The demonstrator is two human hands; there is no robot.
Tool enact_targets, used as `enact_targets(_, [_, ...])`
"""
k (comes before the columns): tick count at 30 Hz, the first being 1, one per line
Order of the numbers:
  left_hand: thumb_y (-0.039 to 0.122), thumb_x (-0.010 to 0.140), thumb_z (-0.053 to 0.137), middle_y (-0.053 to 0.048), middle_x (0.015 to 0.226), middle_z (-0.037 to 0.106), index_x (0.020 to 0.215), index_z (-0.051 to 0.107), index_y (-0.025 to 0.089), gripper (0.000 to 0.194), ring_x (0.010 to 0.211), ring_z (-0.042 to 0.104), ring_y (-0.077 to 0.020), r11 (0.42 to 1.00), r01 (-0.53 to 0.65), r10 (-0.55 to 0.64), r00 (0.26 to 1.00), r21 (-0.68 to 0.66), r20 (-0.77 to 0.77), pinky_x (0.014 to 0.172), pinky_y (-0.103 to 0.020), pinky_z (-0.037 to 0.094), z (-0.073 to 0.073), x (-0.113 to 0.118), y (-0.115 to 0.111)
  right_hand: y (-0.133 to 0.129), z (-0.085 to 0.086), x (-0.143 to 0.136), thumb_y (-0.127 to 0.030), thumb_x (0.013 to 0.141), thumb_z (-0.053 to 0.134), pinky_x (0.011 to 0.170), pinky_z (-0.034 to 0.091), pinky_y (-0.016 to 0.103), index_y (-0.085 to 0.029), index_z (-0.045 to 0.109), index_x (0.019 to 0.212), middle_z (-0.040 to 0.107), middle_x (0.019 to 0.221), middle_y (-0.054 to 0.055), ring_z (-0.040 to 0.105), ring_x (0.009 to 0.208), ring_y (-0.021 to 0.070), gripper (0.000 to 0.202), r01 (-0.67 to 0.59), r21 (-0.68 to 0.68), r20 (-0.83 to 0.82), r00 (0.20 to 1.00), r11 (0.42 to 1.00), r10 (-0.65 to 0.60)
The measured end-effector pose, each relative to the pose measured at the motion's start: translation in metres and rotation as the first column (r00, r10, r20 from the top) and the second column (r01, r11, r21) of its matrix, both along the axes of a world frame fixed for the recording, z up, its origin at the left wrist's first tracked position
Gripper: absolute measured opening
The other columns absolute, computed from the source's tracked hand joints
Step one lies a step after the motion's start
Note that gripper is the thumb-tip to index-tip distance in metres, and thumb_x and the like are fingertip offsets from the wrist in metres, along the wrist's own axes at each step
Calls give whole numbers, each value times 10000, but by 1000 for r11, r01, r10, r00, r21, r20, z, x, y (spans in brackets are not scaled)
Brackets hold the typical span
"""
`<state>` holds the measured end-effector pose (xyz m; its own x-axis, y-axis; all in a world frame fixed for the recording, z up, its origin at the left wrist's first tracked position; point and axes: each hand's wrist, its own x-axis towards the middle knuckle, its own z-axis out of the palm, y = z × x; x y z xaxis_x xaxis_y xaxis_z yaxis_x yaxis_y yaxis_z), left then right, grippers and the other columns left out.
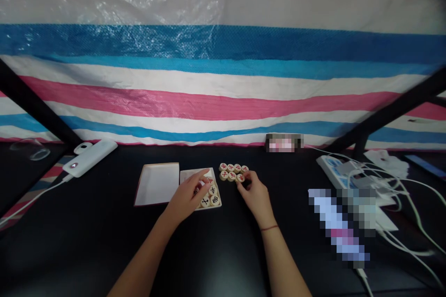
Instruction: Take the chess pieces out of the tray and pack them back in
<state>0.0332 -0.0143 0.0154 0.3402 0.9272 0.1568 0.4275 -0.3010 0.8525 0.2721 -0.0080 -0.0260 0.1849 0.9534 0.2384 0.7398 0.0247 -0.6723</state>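
A white box (218, 205) holds round Chinese chess pieces (205, 201) with black and red characters. Over its left part is my left hand (190, 195), thumb and fingers apart, with nothing visibly held; it hides some of the pieces. To the right of the box, red-marked chess pieces (230, 167) lie on the black table in two rows. My right hand (257, 195) has its thumb and fingertips around a red-marked chess piece (240, 177) at the right end of the nearer row. A reddish cord circles the right wrist.
An open lid with a white inside (157, 184) lies left of the box. A white power bank (91, 158) with a cable is at the left. Toward the right are a power strip (329, 167), tangled white cables and a blurred phone-like object (334, 222). Striped sheeting (223, 106) hangs behind.
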Motion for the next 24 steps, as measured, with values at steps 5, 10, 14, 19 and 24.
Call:
enact_targets(5, [378,947,443,-42,1050,639,1378,408,243,453,761,600,-140,1000,-15,15,999,-2,28,753,-310,503,-3,0,0,0,-1,-3,-412,805,533,553,421,269,-214,536,887,668,844,46,547,538,150,215,49,24,15,999,998,-50])
enact_targets(10, [363,946,452,-44,1051,634,1382,398,243,455,748,599,-134,999,-32,31,999,16,27,736,-306,502,-4,0,0,0,-1,-3,-392,838,519,588,432,276,-197,585,889,646,866,56,543,584,151,213,10,86,49,999,996,-14])
enact_targets(14, [360,945,451,-42,1043,639,1379,408,229,455,738,601,-131,999,-31,31,999,21,12,744,-310,513,-4,1,0,1,-4,-3,-370,841,523,615,438,282,-197,582,888,628,894,57,545,643,162,189,1,87,36,999,996,-4])
enact_targets(19, [356,947,440,-43,1043,652,1350,456,233,422,818,623,-154,999,-34,35,999,37,-11,783,-314,519,-1,0,0,0,0,-4,-354,828,544,608,436,284,-194,582,914,608,887,49,527,636,156,186,-3,96,16,1000,995,2])
enact_targets(24, [335,949,442,-57,1055,674,1200,591,218,314,980,616,-203,983,-83,103,988,162,-119,897,-360,489,-1,-1,4,-6,18,-17,-343,855,533,620,444,271,-195,576,839,568,749,16,525,635,150,155,4,250,-126,992,968,28])
